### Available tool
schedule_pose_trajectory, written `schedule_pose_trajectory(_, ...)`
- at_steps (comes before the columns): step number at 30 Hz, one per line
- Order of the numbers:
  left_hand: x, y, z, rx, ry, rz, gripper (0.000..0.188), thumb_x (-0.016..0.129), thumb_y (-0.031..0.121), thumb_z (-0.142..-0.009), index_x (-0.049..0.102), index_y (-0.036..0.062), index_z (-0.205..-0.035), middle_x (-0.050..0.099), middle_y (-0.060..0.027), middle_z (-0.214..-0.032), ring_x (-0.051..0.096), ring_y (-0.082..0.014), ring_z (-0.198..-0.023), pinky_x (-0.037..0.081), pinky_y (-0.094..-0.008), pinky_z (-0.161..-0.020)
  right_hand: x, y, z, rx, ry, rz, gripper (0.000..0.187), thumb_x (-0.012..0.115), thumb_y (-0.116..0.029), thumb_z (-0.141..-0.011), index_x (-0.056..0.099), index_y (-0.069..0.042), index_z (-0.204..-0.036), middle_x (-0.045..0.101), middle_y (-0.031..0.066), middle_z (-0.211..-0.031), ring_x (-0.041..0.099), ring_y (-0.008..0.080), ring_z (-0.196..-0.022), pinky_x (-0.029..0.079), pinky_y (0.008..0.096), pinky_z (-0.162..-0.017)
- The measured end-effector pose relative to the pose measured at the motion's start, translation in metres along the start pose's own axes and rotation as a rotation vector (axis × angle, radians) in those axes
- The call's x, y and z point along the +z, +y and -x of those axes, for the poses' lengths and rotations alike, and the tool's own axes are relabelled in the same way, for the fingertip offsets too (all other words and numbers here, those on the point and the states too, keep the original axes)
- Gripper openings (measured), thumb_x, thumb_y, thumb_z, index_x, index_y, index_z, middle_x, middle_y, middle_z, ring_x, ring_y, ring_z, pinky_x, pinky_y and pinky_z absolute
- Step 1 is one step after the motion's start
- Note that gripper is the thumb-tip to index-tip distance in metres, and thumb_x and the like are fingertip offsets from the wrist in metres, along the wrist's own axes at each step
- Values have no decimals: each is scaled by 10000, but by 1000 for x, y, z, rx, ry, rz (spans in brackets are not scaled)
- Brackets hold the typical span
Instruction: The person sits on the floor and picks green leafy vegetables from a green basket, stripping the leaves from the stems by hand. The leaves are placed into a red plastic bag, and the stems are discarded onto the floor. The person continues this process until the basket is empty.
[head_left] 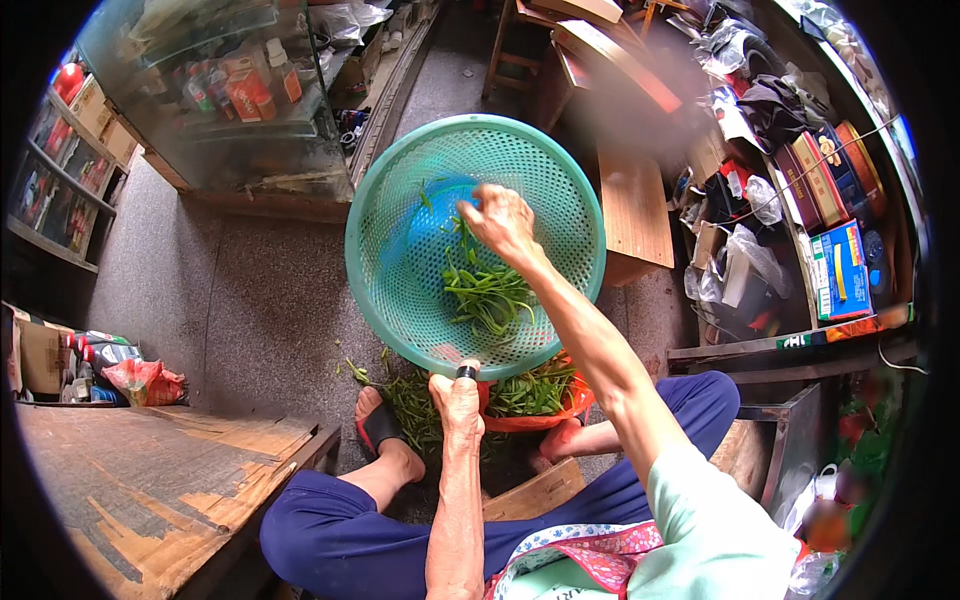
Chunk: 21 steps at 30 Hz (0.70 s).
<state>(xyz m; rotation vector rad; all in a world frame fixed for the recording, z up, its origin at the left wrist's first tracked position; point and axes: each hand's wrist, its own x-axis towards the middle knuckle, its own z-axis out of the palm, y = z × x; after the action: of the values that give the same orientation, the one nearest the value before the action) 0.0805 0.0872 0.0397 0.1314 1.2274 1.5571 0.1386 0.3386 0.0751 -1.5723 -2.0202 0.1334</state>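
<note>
A green perforated plastic basket [390,290] stands in front of me, with cut leafy greens [485,295] on its bottom and blue showing through its far left part. My right hand [500,222] is over the basket, just above the greens. Its fingers are loosely bent and apart, slightly blurred, with nothing visible in them. My left hand [458,405] is closed at the near rim, a black band [466,372] around its thumb; what its fingers hold is hidden. Beneath that rim, more greens [535,390] fill an orange-red plastic bag [515,424] between my feet.
Loose greens [410,400] lie on the floor beside my foot. A worn wooden tabletop [170,470] is at the near left, a glass cabinet [240,120] at the far left. Wooden furniture [635,205] stands behind the basket on the right; cluttered shelves [760,345] line the right side.
</note>
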Motion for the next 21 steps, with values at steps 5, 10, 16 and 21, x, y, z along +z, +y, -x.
schedule_pose_trajectory(5, -7, -4, -1, 69, -4, -103, 392, 669, 55, -762, 533, -19, -1123, 520, -40, -1046, 505, -133, -936, 439, -281, -853, 34, -31, -33, 108, -262, -136, 341, 664, -311, -766, 731, -51, -976, 718, 164, -864, 692, 339, -846, 538, 426, -808)
schedule_pose_trajectory(10, -7, -5, -4, 103, -7, -39, 299, 660, 46, -774, 528, 2, -1039, 496, -27, -1002, 489, -123, -900, 440, -279, -812, 15, -16, 11, -151, -335, -58, 605, 717, -410, -757, 614, 2, -1187, 684, 190, -1022, 645, 352, -1001, 506, 436, -862)
schedule_pose_trajectory(16, 11, 15, 3, 107, -45, 41, 242, 661, 78, -800, 549, 3, -1001, 541, -30, -904, 539, -123, -759, 498, -281, -676, -33, 17, 108, -213, -529, 340, 1086, 822, -287, -686, 182, 51, -1496, 605, 260, -1169, 614, 412, -1034, 486, 517, -883)
schedule_pose_trajectory(21, 15, 25, 7, 66, -42, -12, 251, 648, 65, -795, 546, 5, -1016, 545, -27, -930, 560, -135, -806, 536, -324, -689, -46, 35, 95, -116, -542, 180, 575, 668, -71, -720, 394, 48, -1212, 656, 237, -793, 643, 458, -803, 527, 513, -731)
